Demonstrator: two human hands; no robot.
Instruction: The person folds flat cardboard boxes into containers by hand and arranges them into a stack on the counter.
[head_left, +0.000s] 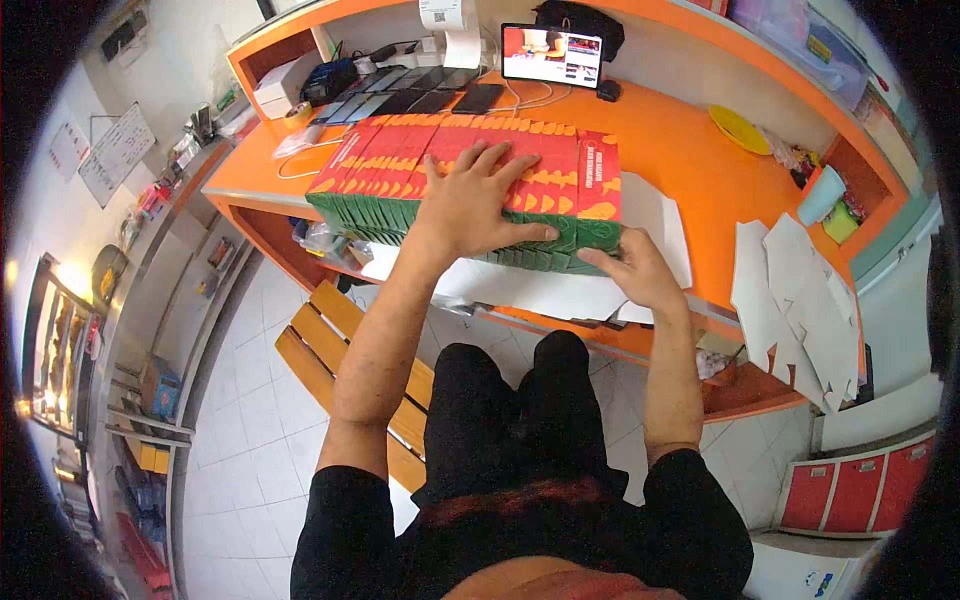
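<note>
A long row of red and green printed cardboard boxes, packed tightly side by side, lies along the front of the orange desk. My left hand rests on top of the row with its fingers spread, the thumb reaching over the green front edge. At the row's right end my right hand grips the end box, thumb on its green side and the fingers partly hidden around the end. White sheets lie under and beside the boxes.
Several phones lie on the orange desk at the back left, near a lit tablet. Flat white card pieces lean at the right edge. A yellow plate sits at the back right. A slatted wooden bench stands below.
</note>
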